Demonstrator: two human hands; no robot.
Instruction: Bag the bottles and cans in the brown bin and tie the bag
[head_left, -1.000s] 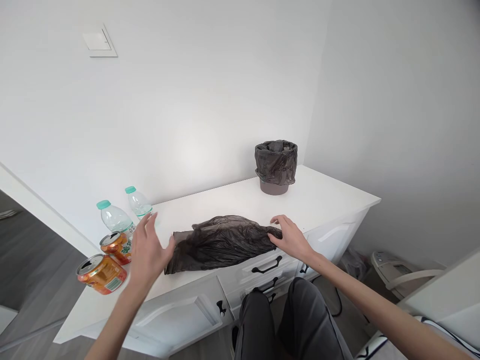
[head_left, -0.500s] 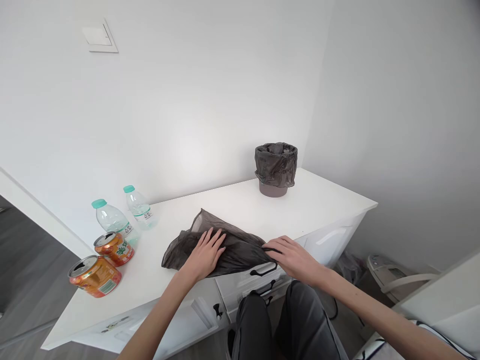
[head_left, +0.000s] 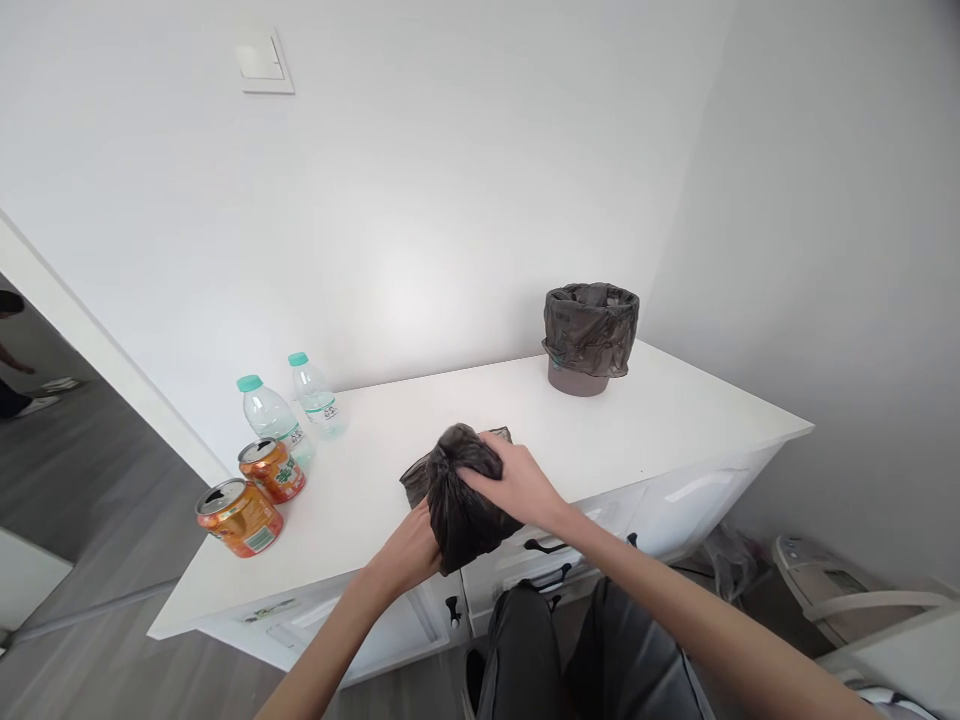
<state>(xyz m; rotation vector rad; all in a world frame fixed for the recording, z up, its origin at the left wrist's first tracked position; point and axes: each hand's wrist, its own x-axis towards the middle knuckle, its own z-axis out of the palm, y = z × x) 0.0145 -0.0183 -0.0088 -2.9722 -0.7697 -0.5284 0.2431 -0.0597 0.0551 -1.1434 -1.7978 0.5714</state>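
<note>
A black plastic garbage bag (head_left: 469, 515) is bunched up between my hands, just over the front edge of the white cabinet top (head_left: 360, 500). My right hand (head_left: 521, 485) grips its upper right side, thumb across the front. At the lower left, my left hand (head_left: 412, 545) is closed on the bag, its fingers mostly hidden behind the plastic. Part of the bag lies spread on the cabinet top behind the bundle. Farther back on the right stands a small brown trash can (head_left: 577, 380) lined with another dark bag (head_left: 592, 325).
On the left stand two orange cans, the nearer can (head_left: 240, 517) and the farther can (head_left: 271, 470). Behind them are two clear bottles with teal caps, one bottle (head_left: 270, 412) and another bottle (head_left: 315, 395). Drawer handles (head_left: 546, 546) line the cabinet front. A person shows at far left.
The bag, spread flat under my left hand before, is now gathered into a bundle and lifted. My right hand has moved left and up; the view has turned left.
</note>
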